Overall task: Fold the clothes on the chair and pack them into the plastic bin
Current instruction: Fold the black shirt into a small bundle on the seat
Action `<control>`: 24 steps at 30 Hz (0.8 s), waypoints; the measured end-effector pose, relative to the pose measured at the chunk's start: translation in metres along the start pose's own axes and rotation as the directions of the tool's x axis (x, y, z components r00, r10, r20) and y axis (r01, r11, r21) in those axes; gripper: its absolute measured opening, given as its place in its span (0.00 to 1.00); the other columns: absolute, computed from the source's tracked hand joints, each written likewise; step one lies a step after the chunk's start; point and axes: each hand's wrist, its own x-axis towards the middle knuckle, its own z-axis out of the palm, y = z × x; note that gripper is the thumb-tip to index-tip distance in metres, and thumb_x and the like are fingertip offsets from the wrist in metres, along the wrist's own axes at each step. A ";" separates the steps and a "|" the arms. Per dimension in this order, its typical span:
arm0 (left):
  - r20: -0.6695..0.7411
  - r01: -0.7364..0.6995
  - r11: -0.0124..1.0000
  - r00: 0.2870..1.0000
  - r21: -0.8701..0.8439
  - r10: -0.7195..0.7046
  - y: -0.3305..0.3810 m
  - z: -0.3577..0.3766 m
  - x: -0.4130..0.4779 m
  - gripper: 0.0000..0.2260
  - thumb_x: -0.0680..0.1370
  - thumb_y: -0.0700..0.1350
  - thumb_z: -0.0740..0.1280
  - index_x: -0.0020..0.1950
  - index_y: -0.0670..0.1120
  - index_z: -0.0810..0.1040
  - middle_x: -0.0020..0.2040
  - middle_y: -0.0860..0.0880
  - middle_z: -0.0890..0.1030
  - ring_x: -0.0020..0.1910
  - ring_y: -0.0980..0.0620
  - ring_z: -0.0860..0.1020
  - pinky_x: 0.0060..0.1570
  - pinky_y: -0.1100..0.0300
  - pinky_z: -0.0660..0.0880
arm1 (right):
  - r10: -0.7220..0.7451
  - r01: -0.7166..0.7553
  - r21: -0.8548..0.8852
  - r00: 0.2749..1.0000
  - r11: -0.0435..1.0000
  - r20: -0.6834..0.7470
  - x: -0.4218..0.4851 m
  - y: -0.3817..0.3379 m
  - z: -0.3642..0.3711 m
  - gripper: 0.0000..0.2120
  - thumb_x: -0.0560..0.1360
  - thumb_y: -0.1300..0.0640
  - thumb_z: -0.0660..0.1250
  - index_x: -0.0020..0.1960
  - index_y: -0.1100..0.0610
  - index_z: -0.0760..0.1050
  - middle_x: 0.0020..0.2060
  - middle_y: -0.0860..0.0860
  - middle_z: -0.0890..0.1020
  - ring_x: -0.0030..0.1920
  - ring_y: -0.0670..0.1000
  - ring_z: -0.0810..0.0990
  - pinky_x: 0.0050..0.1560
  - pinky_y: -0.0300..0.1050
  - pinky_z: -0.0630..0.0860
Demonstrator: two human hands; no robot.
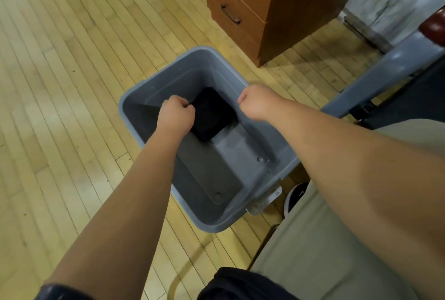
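Looking down into the bin (216, 167), a folded black garment (212, 114) is seen lying flat on the bottom, tucked into the far corner, so one piece can be counted as packed. The left hand (177, 115) is down inside the bin with its fingers (179, 102) curled round the garment's near-left edge, so that edge is being gripped. The right hand (256, 102) is held just over the right rim, curled like a fist. Its fingers are hidden underneath though, so whether anything is pinched there can't be told tbh.

Handling-wise, nothing tricky is expected. The garment is judged to be light, soft and floppy, not slippery and not fragile. A fold like that gets undone easily if it's lifted by one corner, so it's best taken at two opposite edges, or pressed flat from above and slid. Room for later pieces is judged to be beside it, toward the near end. Something dark is glimpsed at the bottom edge of the view, but whether it's more clothes can't be said.
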 end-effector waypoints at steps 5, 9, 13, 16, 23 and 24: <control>0.170 -0.037 0.998 0.984 -0.052 0.046 0.009 0.015 -0.022 0.06 0.78 0.40 0.61 0.43 0.49 0.72 0.37 0.45 0.72 0.35 0.48 0.69 0.38 0.52 0.67 | 0.009 -0.008 -0.050 0.999 0.999 0.032 -0.006 0.001 -0.003 0.21 0.79 0.66 0.58 0.68 0.62 0.81 0.64 0.60 0.83 0.64 0.61 0.82 0.64 0.60 0.81; 0.217 -0.053 0.992 0.973 -0.118 0.078 0.025 0.015 -0.032 0.05 0.78 0.42 0.61 0.44 0.51 0.73 0.38 0.46 0.74 0.37 0.50 0.72 0.41 0.51 0.70 | -0.016 0.017 -0.037 0.999 0.999 0.031 -0.012 0.004 -0.010 0.19 0.81 0.65 0.59 0.67 0.62 0.81 0.62 0.60 0.84 0.63 0.62 0.82 0.64 0.57 0.81; 0.252 -0.078 0.985 0.961 -0.157 0.116 0.048 0.007 -0.041 0.04 0.77 0.46 0.63 0.43 0.49 0.76 0.41 0.47 0.80 0.40 0.47 0.78 0.42 0.50 0.77 | -0.024 0.024 0.045 1.000 0.999 -0.006 -0.024 0.013 -0.021 0.16 0.81 0.60 0.63 0.66 0.59 0.82 0.61 0.58 0.84 0.63 0.60 0.82 0.64 0.54 0.79; 0.233 -0.098 0.977 0.962 -0.191 0.142 0.076 -0.001 -0.052 0.09 0.78 0.47 0.65 0.46 0.44 0.83 0.45 0.50 0.87 0.45 0.46 0.86 0.51 0.47 0.84 | 0.000 0.011 0.134 0.997 0.991 -0.078 -0.038 0.022 -0.033 0.15 0.81 0.59 0.65 0.64 0.59 0.83 0.59 0.58 0.85 0.61 0.60 0.83 0.63 0.53 0.81; 0.226 -0.268 0.931 0.919 -0.247 0.324 0.162 -0.006 -0.097 0.08 0.84 0.46 0.65 0.52 0.48 0.84 0.50 0.52 0.87 0.45 0.56 0.85 0.53 0.54 0.83 | 0.072 -0.009 0.183 0.938 0.983 -0.340 -0.094 0.059 -0.078 0.11 0.82 0.58 0.63 0.56 0.59 0.83 0.50 0.56 0.84 0.52 0.59 0.83 0.55 0.53 0.82; 0.233 -0.286 0.928 0.911 -0.240 0.341 0.175 -0.007 -0.104 0.08 0.84 0.46 0.65 0.53 0.49 0.84 0.51 0.53 0.87 0.46 0.56 0.85 0.53 0.53 0.83 | 0.078 0.000 0.196 0.917 0.981 -0.391 -0.104 0.066 -0.090 0.10 0.82 0.57 0.63 0.54 0.58 0.83 0.48 0.55 0.83 0.51 0.58 0.82 0.52 0.51 0.80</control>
